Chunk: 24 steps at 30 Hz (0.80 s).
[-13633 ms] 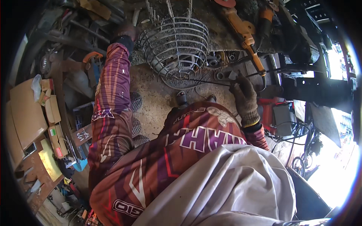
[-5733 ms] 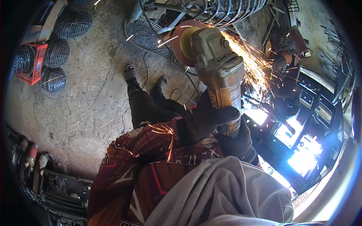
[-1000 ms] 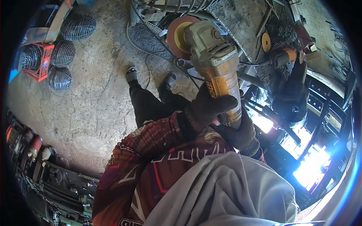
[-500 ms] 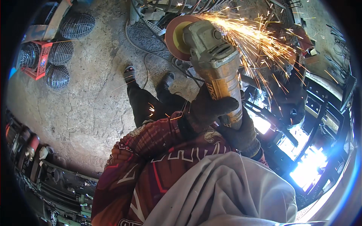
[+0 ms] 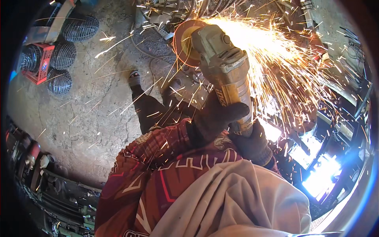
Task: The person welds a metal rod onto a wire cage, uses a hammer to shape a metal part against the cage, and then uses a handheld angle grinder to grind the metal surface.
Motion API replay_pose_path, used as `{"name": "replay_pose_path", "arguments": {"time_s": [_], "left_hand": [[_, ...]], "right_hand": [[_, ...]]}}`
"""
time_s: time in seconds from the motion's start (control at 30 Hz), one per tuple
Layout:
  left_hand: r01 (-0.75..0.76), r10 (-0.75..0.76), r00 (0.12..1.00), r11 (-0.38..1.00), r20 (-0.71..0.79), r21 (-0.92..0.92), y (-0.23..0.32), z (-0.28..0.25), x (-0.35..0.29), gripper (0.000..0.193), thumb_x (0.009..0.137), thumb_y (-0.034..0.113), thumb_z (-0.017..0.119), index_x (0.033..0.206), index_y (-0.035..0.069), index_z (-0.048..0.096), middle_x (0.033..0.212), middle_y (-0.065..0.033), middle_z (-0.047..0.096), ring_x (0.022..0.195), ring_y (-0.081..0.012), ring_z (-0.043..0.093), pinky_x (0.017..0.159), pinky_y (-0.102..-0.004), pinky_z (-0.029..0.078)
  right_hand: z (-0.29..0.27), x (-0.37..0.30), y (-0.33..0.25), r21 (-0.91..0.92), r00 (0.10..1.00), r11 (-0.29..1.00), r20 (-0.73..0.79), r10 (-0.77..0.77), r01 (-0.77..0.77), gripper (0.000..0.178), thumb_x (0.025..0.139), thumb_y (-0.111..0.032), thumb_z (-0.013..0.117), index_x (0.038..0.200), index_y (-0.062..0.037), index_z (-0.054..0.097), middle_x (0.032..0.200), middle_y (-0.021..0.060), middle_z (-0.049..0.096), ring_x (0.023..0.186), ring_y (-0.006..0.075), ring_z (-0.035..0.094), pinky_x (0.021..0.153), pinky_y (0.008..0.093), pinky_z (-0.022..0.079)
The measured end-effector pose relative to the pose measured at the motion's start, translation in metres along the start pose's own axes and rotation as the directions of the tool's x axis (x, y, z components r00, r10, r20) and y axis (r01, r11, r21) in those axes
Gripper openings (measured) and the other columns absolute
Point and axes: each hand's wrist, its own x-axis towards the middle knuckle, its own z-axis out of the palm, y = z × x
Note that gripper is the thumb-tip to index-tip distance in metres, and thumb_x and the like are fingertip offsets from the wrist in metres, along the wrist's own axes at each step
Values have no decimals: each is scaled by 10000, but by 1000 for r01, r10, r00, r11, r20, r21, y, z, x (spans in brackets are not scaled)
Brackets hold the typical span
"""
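Observation:
An angle grinder (image 5: 233, 85) with a worn yellow-and-grey body is held in front of me. Its reddish disc (image 5: 182, 41) is at the far left end of the tool, and a dense spray of sparks flies off to the right. My left hand (image 5: 219, 118), in a dark glove, is wrapped round the middle of the body, thumb across the top. Lower down, my right hand (image 5: 254, 144), also gloved, grips the rear end. What the disc touches is hidden behind the grinder's head and the glare.
Round wire cages (image 5: 81, 28) and a red crate (image 5: 40, 65) stand at the far left. A hose (image 5: 144, 51) lies on the floor beyond my feet. Bundled rods (image 5: 209, 7) lie at the back. Dark metal frames (image 5: 335, 130) stand at the right, beside bright light patches.
The spark spray has grown much thicker and brighter, with sparks now scattered leftward over the floor and my legs too. The grinder head has dipped slightly; both hands keep their grip.

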Motion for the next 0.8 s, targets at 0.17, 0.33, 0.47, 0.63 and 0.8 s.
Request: {"name": "replay_pose_path", "arguments": {"time_s": [0.17, 0.33, 0.47, 0.63, 0.8], "left_hand": [[170, -171, 982, 985, -77, -11, 13, 2, -7, 458, 808, 151, 771, 1206, 58, 562, 1032, -61, 659, 930, -165, 644, 819, -344, 538], [49, -52, 997, 997, -50, -58, 4, -2, -2, 456, 806, 133, 775, 1203, 48, 567, 1036, -65, 666, 913, -172, 652, 827, -346, 541], [-21, 19, 996, 1000, -82, -20, -3, -6, 2, 455, 799, 100, 782, 1197, 44, 570, 1021, -58, 663, 910, -170, 652, 807, -337, 549], [98, -108, 986, 992, -123, -82, 0, -1, 0, 435, 790, 91, 788, 1171, 43, 582, 995, -55, 656, 907, -159, 649, 804, -329, 551], [38, -36, 999, 993, 18, -111, 4, -5, 13, 505, 799, 139, 783, 1229, 40, 538, 1070, -77, 634, 982, -183, 634, 863, -357, 537]], "right_hand": [[8, 6, 57, 3, 981, 982, 14, -191, 191, 595, 747, -163, 845, 1260, -40, 568, 1099, 137, 687, 1015, 247, 685, 845, 381, 553], [-3, -1, 1, -249, 987, 955, 38, -156, 160, 609, 755, -152, 846, 1272, -14, 555, 1119, 137, 685, 1031, 228, 680, 854, 365, 551], [-2, 6, 6, 3, 998, 1000, 56, 9, -9, 606, 758, -173, 848, 1263, -12, 554, 1102, 137, 690, 1010, 231, 686, 853, 368, 552], [12, 6, -3, 652, 999, 758, 42, -10, -20, 648, 766, -235, 846, 1285, -23, 520, 1116, 177, 678, 1014, 272, 692, 832, 376, 565], [-5, 16, -9, 24, 996, 997, 45, 73, -74, 707, 739, -272, 874, 1296, -21, 517, 1114, 182, 685, 1029, 288, 696, 852, 391, 566]]}}
